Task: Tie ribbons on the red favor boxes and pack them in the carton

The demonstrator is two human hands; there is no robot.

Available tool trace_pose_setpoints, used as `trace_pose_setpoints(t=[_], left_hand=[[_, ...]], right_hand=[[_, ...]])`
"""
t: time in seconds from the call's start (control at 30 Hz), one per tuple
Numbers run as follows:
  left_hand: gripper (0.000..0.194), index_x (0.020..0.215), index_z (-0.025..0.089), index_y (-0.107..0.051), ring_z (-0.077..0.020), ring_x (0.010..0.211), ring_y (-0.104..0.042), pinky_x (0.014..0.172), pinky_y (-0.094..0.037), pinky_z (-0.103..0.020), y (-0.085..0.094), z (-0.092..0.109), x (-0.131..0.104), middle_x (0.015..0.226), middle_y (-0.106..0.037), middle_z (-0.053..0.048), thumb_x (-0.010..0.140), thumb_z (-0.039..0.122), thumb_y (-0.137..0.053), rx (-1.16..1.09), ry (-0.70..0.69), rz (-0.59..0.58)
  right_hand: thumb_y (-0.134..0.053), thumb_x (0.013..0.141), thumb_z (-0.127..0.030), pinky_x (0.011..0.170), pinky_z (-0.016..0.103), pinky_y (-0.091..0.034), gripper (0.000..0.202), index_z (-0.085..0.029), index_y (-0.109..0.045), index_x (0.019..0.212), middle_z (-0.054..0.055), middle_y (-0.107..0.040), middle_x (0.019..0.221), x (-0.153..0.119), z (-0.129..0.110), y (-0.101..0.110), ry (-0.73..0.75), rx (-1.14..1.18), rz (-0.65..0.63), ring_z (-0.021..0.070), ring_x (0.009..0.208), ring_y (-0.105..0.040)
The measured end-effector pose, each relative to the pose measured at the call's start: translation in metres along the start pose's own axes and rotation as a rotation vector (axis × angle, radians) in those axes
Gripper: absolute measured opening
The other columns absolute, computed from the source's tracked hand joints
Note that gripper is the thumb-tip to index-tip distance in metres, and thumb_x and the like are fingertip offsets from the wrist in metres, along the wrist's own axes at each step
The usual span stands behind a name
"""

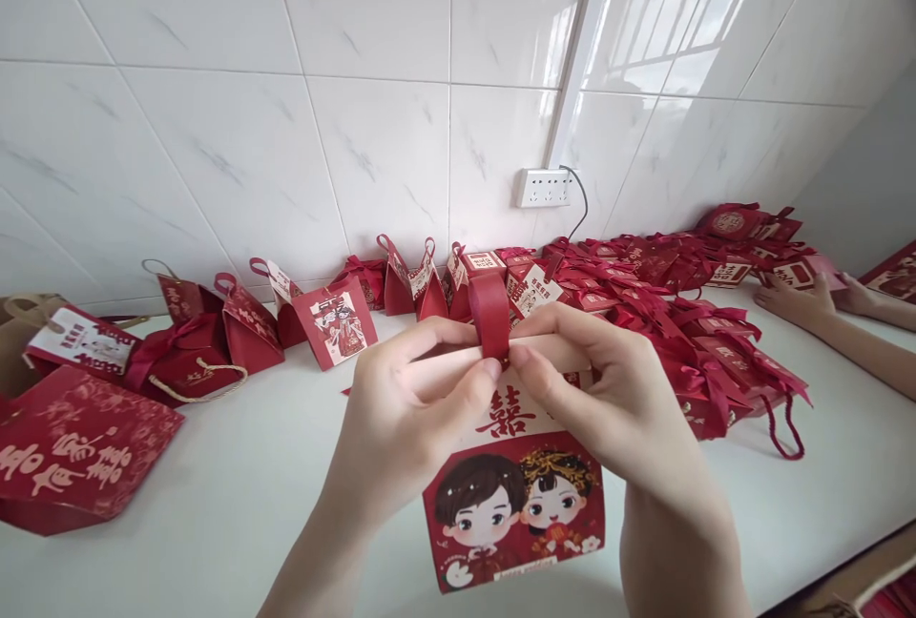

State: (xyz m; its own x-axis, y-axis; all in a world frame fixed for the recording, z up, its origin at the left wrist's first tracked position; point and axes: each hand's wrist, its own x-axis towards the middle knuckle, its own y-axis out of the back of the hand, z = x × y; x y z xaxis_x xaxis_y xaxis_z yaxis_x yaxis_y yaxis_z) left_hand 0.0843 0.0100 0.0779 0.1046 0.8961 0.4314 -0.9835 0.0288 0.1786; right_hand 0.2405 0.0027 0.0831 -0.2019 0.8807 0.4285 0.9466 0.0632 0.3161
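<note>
left hand (pixel 415 408) and right hand (pixel 608 389) pinch the red ribbon loop (pixel 489 313) atop the cartoon-couple wedding favor box (pixel 516 513), near centre. looks like the loop-setting step; next move likely calls for an even, steady pinch.

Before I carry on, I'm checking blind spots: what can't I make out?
Head view: some upper parts of the held box, hidden by the left hand and right hand.
Head view: where the red loop meets it, hidden by those hands.
Head view: front-left red box, cut off by the left edge.
Head view: other person's forearms, cut off by the right edge.
</note>
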Motion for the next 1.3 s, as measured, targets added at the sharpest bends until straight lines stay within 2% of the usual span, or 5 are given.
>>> trace_pose_setpoints(t=[0.57,0.77,0.9,1.17,1.3], left_hand=[[0.010,0.075,0.021,-0.059,-0.0090,0.042,-0.042,0.037,-0.033,-0.021,-0.007,0.001,-0.004,0.049,-0.050,0.005,0.080,0.029,-0.059,0.061,-0.011,0.017],[0.001,0.083,0.021,-0.058,-0.0110,0.056,-0.054,0.049,-0.042,-0.021,-0.010,-0.008,-0.003,0.068,-0.060,0.002,0.082,0.020,-0.058,0.365,-0.285,0.266],[0.012,0.092,0.019,-0.059,-0.0127,0.065,-0.058,0.058,-0.046,-0.023,-0.023,-0.021,-0.003,0.075,-0.060,-0.001,0.083,0.013,-0.055,0.573,-0.521,0.357],[0.056,0.132,0.014,-0.044,-0.0285,0.123,-0.050,0.097,-0.049,-0.041,-0.029,-0.018,-0.007,0.133,-0.051,-0.016,0.080,0.028,-0.058,0.583,-0.403,-0.231],[0.020,0.102,0.020,-0.062,-0.0217,0.108,-0.059,0.094,-0.049,-0.037,-0.018,-0.019,0.001,0.113,-0.063,-0.008,0.085,0.026,-0.052,0.452,-0.363,-0.086]], right_hand=[[-0.050,0.091,-0.029,0.054,0.024,-0.047,0.016,-0.019,-0.055,0.081,-0.001,-0.056,0.059,0.005,0.005,0.008,0.134,-0.212,-0.021,0.0105,0.053,-0.049],[-0.060,0.084,-0.041,0.079,0.036,-0.050,0.035,-0.019,-0.051,0.110,0.011,-0.059,0.102,-0.004,0.007,-0.005,0.241,-0.466,0.430,0.0228,0.093,-0.058],[-0.045,0.090,-0.051,0.066,0.028,-0.050,0.033,-0.019,-0.056,0.093,0.007,-0.060,0.088,-0.011,-0.001,-0.015,0.091,-0.345,0.170,0.0184,0.081,-0.059],[-0.045,0.091,-0.037,0.043,0.021,-0.030,0.034,-0.019,-0.040,0.063,-0.005,-0.039,0.054,0.021,0.023,0.001,-0.067,-0.215,0.227,0.0083,0.048,-0.036],[-0.048,0.088,-0.034,0.042,0.021,-0.025,0.036,-0.017,-0.043,0.057,-0.005,-0.036,0.052,0.024,0.030,0.022,-0.085,-0.207,0.149,0.0075,0.047,-0.032]])
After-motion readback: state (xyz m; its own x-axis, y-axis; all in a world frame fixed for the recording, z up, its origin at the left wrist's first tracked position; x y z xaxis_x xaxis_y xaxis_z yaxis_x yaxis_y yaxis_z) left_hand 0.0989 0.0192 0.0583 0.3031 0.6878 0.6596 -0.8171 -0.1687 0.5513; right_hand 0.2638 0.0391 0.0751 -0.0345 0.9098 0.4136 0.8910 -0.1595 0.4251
